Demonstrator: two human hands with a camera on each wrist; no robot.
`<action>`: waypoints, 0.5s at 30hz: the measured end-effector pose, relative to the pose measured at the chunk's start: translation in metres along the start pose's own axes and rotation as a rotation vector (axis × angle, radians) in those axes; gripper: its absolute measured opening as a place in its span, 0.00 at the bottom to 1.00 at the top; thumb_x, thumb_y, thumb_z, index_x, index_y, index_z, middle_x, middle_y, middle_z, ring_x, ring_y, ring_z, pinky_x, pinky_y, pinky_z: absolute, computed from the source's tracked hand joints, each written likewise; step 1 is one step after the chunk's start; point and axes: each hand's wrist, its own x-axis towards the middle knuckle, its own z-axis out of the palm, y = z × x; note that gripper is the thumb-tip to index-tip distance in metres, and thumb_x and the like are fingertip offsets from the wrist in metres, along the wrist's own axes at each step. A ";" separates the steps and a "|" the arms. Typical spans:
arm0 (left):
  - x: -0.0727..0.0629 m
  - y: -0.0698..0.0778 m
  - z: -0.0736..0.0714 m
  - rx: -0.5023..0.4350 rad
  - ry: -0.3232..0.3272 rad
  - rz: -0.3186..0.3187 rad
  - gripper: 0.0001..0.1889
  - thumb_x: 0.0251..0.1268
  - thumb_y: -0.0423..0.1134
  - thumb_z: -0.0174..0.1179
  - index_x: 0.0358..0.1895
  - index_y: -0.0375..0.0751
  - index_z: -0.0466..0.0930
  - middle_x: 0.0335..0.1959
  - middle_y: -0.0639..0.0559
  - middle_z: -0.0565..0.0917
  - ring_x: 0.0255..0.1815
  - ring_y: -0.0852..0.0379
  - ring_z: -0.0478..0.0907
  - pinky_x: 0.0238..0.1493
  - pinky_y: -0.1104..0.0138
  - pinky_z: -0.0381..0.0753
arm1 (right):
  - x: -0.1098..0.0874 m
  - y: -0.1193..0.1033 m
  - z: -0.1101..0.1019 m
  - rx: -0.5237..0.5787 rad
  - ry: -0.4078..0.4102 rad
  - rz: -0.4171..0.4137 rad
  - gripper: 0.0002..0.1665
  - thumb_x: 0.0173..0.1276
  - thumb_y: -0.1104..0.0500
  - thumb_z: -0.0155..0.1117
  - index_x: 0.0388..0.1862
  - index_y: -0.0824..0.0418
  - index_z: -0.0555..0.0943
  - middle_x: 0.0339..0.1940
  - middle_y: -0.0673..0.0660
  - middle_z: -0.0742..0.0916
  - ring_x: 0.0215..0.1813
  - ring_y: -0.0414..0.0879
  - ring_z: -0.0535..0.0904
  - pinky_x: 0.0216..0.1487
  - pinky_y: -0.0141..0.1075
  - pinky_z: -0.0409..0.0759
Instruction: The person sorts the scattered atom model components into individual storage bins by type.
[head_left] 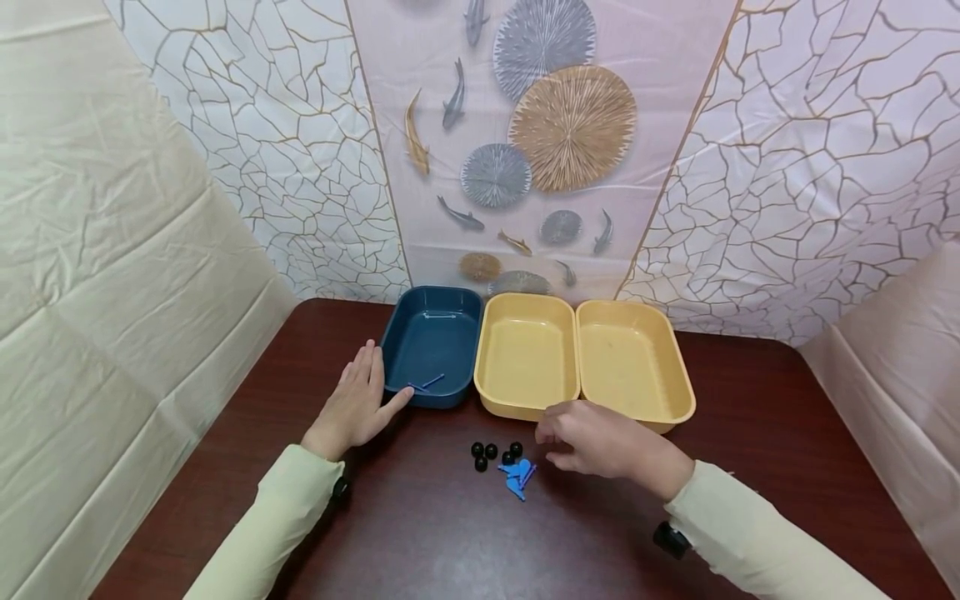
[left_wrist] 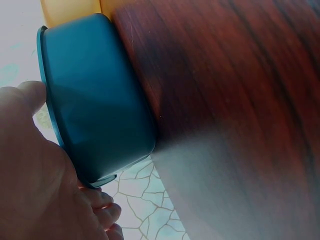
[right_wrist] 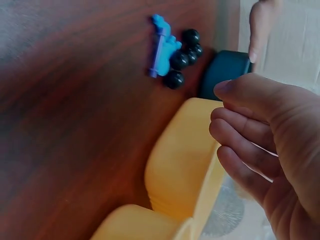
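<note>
My left hand [head_left: 352, 406] lies flat on the table with straight fingers alongside a dark blue tray [head_left: 431, 337], its thumb touching the tray's near corner. The left wrist view shows that palm [left_wrist: 35, 170] against the tray's wall [left_wrist: 100, 110]. Two thin blue sticks [head_left: 427, 383] lie inside the tray. My right hand [head_left: 592, 437] hovers with loosely curled fingers [right_wrist: 250, 135] just right of several black beads [head_left: 491, 451] and small blue pieces [head_left: 519, 475]; nothing shows between its fingers. The beads [right_wrist: 182, 57] and blue pieces [right_wrist: 162, 47] lie bunched together on the wood.
Two empty yellow trays [head_left: 525, 354] [head_left: 633, 358] stand side by side right of the blue one, close behind my right hand. The dark wooden table [head_left: 450, 533] ends at draped sheets on the left, right and back.
</note>
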 end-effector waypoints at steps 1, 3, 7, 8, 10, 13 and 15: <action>0.000 0.000 0.000 -0.001 0.000 -0.001 0.51 0.79 0.62 0.51 0.83 0.22 0.44 0.86 0.27 0.47 0.88 0.28 0.45 0.85 0.37 0.49 | 0.000 0.000 0.003 -0.004 -0.004 -0.003 0.07 0.64 0.64 0.77 0.41 0.60 0.89 0.38 0.51 0.90 0.39 0.37 0.84 0.40 0.30 0.85; 0.000 -0.001 0.001 0.000 -0.001 -0.004 0.51 0.79 0.62 0.50 0.83 0.22 0.44 0.87 0.27 0.46 0.88 0.28 0.45 0.85 0.37 0.49 | 0.000 0.000 0.009 -0.007 -0.022 0.002 0.07 0.64 0.63 0.77 0.41 0.59 0.89 0.39 0.51 0.90 0.40 0.37 0.84 0.41 0.30 0.85; 0.000 -0.002 0.001 -0.002 0.004 -0.004 0.51 0.79 0.62 0.51 0.83 0.22 0.44 0.87 0.27 0.47 0.88 0.28 0.45 0.85 0.37 0.49 | 0.000 0.002 0.019 0.010 -0.052 0.018 0.07 0.65 0.62 0.77 0.41 0.58 0.89 0.40 0.49 0.89 0.41 0.35 0.83 0.41 0.29 0.84; 0.000 -0.002 0.001 -0.001 0.006 -0.003 0.51 0.79 0.62 0.50 0.83 0.22 0.44 0.87 0.27 0.47 0.88 0.28 0.45 0.85 0.37 0.50 | 0.000 0.002 0.022 0.023 -0.061 0.026 0.07 0.65 0.62 0.76 0.42 0.57 0.89 0.40 0.49 0.89 0.41 0.34 0.82 0.41 0.29 0.84; 0.000 -0.002 0.001 -0.002 0.006 -0.001 0.51 0.79 0.63 0.50 0.83 0.22 0.45 0.87 0.27 0.47 0.88 0.28 0.45 0.85 0.37 0.50 | 0.001 0.003 0.026 0.047 -0.067 0.025 0.07 0.66 0.63 0.76 0.42 0.57 0.89 0.39 0.48 0.89 0.40 0.33 0.81 0.40 0.28 0.83; 0.000 -0.001 0.001 -0.002 0.007 0.000 0.51 0.79 0.63 0.50 0.83 0.22 0.45 0.87 0.28 0.47 0.88 0.28 0.45 0.85 0.37 0.50 | 0.001 0.006 0.034 0.081 -0.071 0.015 0.06 0.66 0.64 0.75 0.41 0.56 0.89 0.38 0.48 0.88 0.38 0.32 0.79 0.38 0.25 0.81; 0.000 -0.001 0.001 -0.002 0.002 -0.004 0.51 0.79 0.63 0.50 0.83 0.23 0.44 0.87 0.28 0.46 0.88 0.29 0.44 0.85 0.38 0.49 | 0.001 0.008 0.039 0.097 -0.067 -0.001 0.06 0.66 0.65 0.74 0.40 0.56 0.88 0.36 0.48 0.87 0.36 0.33 0.78 0.37 0.24 0.79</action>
